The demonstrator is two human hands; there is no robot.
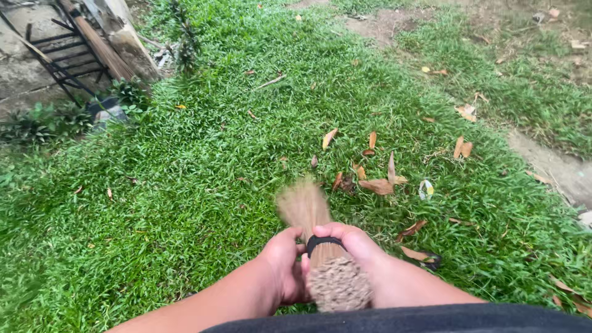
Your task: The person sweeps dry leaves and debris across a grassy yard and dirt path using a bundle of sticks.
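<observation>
A stick broom made of thin brown bristles points away from me over the grass; its far end is blurred. A black band ties the bundle near the butt end, which faces the camera. My left hand grips the bundle from the left, and my right hand wraps over it from the right at the band. Dry brown leaves lie on the grass just beyond the bristle tips.
Green lawn fills most of the view, with scattered dry leaves. A bare dirt path runs along the right. At top left stand a black metal frame, a concrete slab and a leaning post.
</observation>
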